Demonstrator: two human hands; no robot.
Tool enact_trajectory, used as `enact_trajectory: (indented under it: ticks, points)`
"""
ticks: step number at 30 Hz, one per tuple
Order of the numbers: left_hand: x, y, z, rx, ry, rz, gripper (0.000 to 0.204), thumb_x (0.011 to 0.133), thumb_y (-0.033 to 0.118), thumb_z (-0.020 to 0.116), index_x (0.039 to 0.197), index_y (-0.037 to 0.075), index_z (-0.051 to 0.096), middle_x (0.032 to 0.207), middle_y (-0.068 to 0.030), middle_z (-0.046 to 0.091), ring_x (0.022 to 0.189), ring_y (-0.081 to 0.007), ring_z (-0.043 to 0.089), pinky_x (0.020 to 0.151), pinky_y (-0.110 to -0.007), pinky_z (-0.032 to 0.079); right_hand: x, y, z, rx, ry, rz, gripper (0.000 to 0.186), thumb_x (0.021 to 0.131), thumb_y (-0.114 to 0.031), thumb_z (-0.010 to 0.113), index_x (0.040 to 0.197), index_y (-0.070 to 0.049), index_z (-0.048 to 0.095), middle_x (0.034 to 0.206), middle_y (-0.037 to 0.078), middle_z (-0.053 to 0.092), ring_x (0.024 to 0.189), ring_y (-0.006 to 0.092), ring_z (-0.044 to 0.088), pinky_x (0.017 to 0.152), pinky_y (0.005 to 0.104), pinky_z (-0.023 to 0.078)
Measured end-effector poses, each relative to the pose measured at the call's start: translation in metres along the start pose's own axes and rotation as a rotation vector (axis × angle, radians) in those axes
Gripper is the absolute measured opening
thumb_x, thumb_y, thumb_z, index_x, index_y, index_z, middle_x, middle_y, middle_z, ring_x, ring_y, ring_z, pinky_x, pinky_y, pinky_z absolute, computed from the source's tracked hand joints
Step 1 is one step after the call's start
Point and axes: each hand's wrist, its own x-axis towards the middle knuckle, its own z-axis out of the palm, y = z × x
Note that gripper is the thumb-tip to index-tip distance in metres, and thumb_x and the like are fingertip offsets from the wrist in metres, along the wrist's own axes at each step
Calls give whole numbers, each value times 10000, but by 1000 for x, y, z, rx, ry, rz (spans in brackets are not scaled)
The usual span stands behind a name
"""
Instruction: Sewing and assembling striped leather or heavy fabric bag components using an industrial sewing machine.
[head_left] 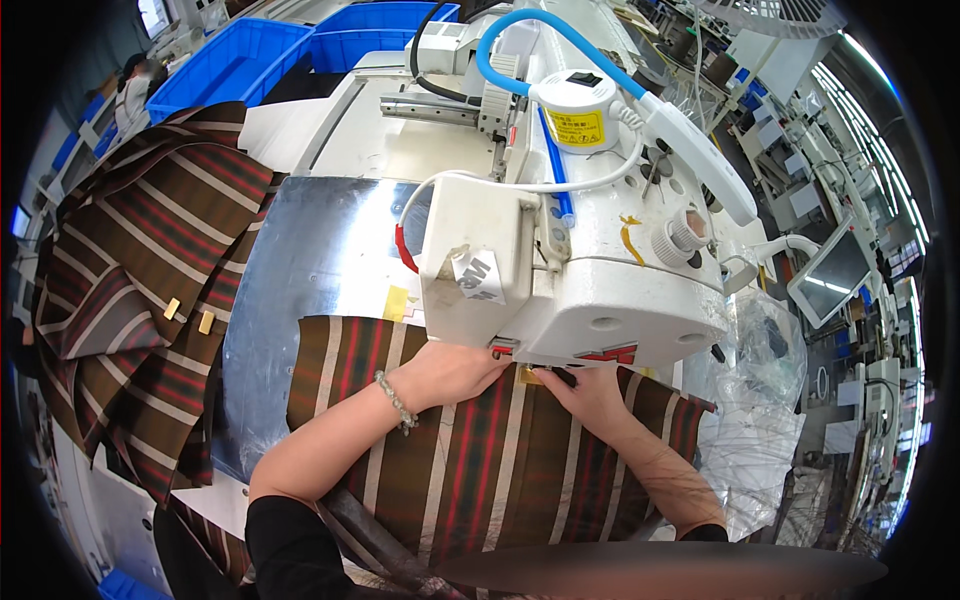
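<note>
Under the head of the white sewing machine (pixel 560 250), at centre frame, both hands work one piece of striped fabric (pixel 480 470). This piece, brown with red, green and cream stripes, lies flat on the tabletop (pixel 300 260), which is faced here with a shiny metal plate. The stripes, and the long axis of the piece as seen, run from the lower edge of the frame up toward the machine.

Left hand (pixel 450 372): lies palm down on the fabric, fingers together and extended toward the needle area. Nothing is clamped in it; it presses the cloth flat. A bead bracelet (pixel 397 400) sits on the wrist.

Right hand (pixel 590 392): rests on the fabric just right of the needle area, fingertips pinched together at the fabric's upper edge beside a small yellow tag (pixel 530 376). Whether the fingers hold the tag or only the cloth cannot be told.

Key relation: the needle area lies directly above both hands in the frame, between their fingertips. The fabric edge is at the machine foot, touching or just short of it. Both hands are about equally near, the right slightly closer to the tag.

Count:
- Sewing machines: one.
- Worked fabric pieces: one.
- Further striped fabric: one heap (pixel 130 290) at the left of the frame, carrying two small yellow tags.
- Blue bins (pixel 240 60): two, upper left.
- Clear plastic bag (pixel 760 400): one, right of the machine.
</note>
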Motion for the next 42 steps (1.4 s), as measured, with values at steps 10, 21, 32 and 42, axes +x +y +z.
enact_trajectory:
  ticks: [10, 21, 32, 42]
  points:
    - [-1, 2, 0, 22, -39, -23, 215, 882, 180, 564, 1044, 107, 684, 744, -122, 642, 699, -311, 636, 587, -417, 506, -6, 1, 7, -52, 44, 17, 141, 820, -164, 701, 905, -53, 718, 811, 79, 682, 772, 269, 646, 690, 368, 458]
    - [-1, -2, 9, 73, 36, 9, 210, 892, 192, 564, 1043, 122, 692, 718, -114, 640, 676, -291, 643, 558, -412, 512, -12, -4, -3, -483, 230, -482, 250, 687, -234, 779, 927, -224, 710, 736, -57, 531, 684, 122, 523, 730, 335, 300]
    - [-2, -12, 19, 89, 103, 57, 212, 897, 193, 556, 1038, 123, 696, 714, -112, 639, 667, -296, 640, 551, -404, 522, -19, 2, -11, -836, 135, -528, 411, 752, -400, 712, 1128, -239, 667, 843, -63, 522, 891, 117, 523, 929, 402, 262]
    - [2, -2, 0, 65, -76, -88, 235, 927, 249, 532, 1051, 93, 656, 812, -125, 653, 718, -320, 649, 584, -408, 531, -25, 5, -1, -589, 66, -336, 391, 770, -379, 713, 1124, -217, 670, 852, -54, 542, 879, 119, 534, 895, 405, 270]
